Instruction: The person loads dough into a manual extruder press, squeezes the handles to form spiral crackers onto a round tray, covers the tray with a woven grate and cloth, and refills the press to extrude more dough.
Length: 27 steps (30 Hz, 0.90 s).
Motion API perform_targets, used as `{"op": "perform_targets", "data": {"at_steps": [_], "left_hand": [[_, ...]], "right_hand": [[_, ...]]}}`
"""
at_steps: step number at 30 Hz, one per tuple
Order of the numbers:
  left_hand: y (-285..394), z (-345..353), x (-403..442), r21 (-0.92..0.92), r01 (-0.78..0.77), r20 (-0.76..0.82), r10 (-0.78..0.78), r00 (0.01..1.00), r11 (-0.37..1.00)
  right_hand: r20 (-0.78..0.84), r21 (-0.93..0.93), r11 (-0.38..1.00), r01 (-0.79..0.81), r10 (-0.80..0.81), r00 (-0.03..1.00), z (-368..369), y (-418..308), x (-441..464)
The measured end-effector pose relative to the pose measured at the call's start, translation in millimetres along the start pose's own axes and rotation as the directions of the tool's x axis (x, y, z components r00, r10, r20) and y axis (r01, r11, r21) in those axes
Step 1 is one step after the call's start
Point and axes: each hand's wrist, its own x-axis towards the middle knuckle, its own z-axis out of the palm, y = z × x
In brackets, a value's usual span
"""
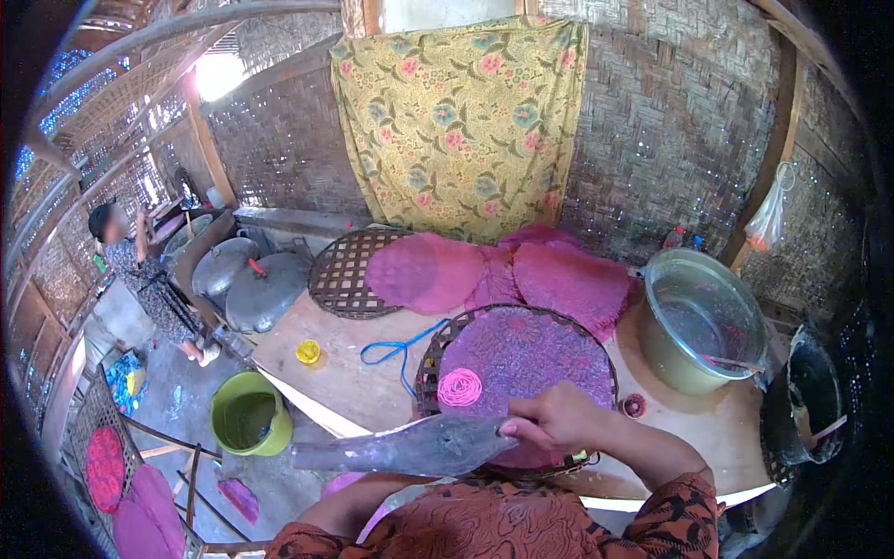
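My right hand (559, 419) is closed on the right end of a long, translucent grey thing (400, 452) that looks like a plastic bag or sheet. It stretches sideways in front of my chest, above the table's near edge. My left forearm (345, 503) reaches up beneath it; my left hand is hidden behind it. Just beyond lies a round, dark woven tray (424, 373) bearing a purple-pink patterned layer (521, 359). A bright pink spiral coil (460, 388) sits on the layer's left part.
On the table (326, 373) are a blue strap (400, 347), a yellow container (308, 351), pink sheets (428, 270) on a lattice tray (340, 275), and a large basin (698, 326). A green bucket (247, 415) stands on the floor. Another person (154, 270) stands far left near big lidded pots (265, 289).
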Motion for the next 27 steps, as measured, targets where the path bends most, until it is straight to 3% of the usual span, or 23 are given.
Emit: {"op": "perform_targets", "data": {"at_steps": [2, 4, 7, 9, 12, 13, 14, 16, 17, 18, 20, 21, 22, 23, 24, 25, 26, 27], "left_hand": [[6.1, 7.6, -0.1, -0.009, -0.033, 0.010, 0.033, 0.999, 0.999], [13.0, 15.7, -1.3, 0.015, -0.049, 0.004, 0.049, 0.999, 0.999], [22.0, 25.6, -0.9, 0.041, -0.066, 0.010, 0.065, 0.998, 0.997], [27.5, 15.5, 3.0, 0.057, -0.074, 0.031, 0.072, 0.997, 0.996], [37.5, 9.1, 1.4, 0.022, -0.069, 0.149, 0.065, 0.987, 0.997], [41.7, 3.3, 2.1, 0.008, -0.061, 0.196, 0.059, 0.979, 0.998], [46.4, -2.4, 1.2, -0.007, -0.057, 0.245, 0.057, 0.968, 0.998], [55.7, -14.9, -2.5, -0.030, -0.051, 0.333, 0.058, 0.941, 0.998], [60.8, -20.4, -5.4, -0.030, -0.059, 0.362, 0.066, 0.930, 0.998], [66.7, -23.1, -8.5, -0.033, -0.068, 0.387, 0.075, 0.919, 0.997], [84.1, -26.6, -19.0, 0.053, -0.111, 0.365, 0.085, 0.927, 0.992], [99.2, -25.9, -26.8, 0.168, -0.132, 0.296, 0.078, 0.952, 0.977], [131.5, -26.1, -41.4, 0.396, -0.048, 0.145, -0.011, 0.989, 0.917], [105.0, -19.8, -56.9, 0.586, -0.148, 0.057, 0.142, 0.988, 0.797], [76.0, -18.7, -75.3, 0.752, -0.204, 0.000, 0.309, 0.951, 0.627], [102.2, -24.3, -90.8, 0.685, 0.041, -0.100, 0.039, 0.994, 0.727], [128.3, -30.1, -106.0, 0.612, 0.304, -0.192, -0.235, 0.953, 0.731], [109.0, -23.1, -126.0, 0.399, 0.433, -0.362, -0.295, 0.884, 0.808]], "right_hand": [[0.006, 0.040, 0.998, 0.054, -0.055, 0.998, -1.1, 11.4, 4.1], [-0.095, 0.082, 0.966, 0.244, -0.236, 0.967, 3.8, 28.0, 15.7], [-0.062, 0.184, 0.942, 0.279, -0.273, 0.960, 17.2, 33.6, 31.5], [-0.317, 0.153, 0.820, 0.551, -0.488, 0.813, -3.1, -1.5, 36.7], [-0.249, 0.113, 0.510, 0.853, -0.817, 0.521, -41.6, -100.8, 26.5], [-0.274, -0.007, 0.431, 0.903, -0.869, 0.412, -41.0, -125.4, 22.2], [-0.268, -0.015, 0.429, 0.903, -0.872, 0.410, -51.3, -137.1, 12.0], [0.080, 0.053, 0.696, 0.716, -0.718, 0.691, -67.4, -154.9, -0.4], [-0.204, -0.028, 0.620, 0.784, -0.771, 0.603, -54.4, -144.7, 6.0], [-0.203, -0.023, 0.616, 0.788, -0.774, 0.600, -59.4, -149.1, 2.6], [-0.201, 0.259, 0.883, 0.393, -0.349, 0.915, -76.7, -154.9, -4.9], [-0.198, 0.267, 0.881, 0.391, -0.347, 0.917, -75.4, -154.3, -9.7], [-0.347, 0.310, 0.866, 0.393, -0.282, 0.895, -73.3, -149.7, -12.4], [-0.483, 0.350, 0.848, 0.399, -0.202, 0.852, -73.2, -144.2, -16.5], [-0.563, 0.259, 0.878, 0.402, -0.201, 0.802, -78.3, -136.4, -24.8], [-0.638, 0.160, 0.905, 0.395, -0.211, 0.741, -87.7, -123.6, -36.4], [-0.700, 0.354, 0.866, 0.352, -0.005, 0.714, -100.6, -117.6, -59.0], [-0.729, 0.542, 0.758, 0.362, 0.211, 0.651, -113.7, -111.5, -81.4]]}}
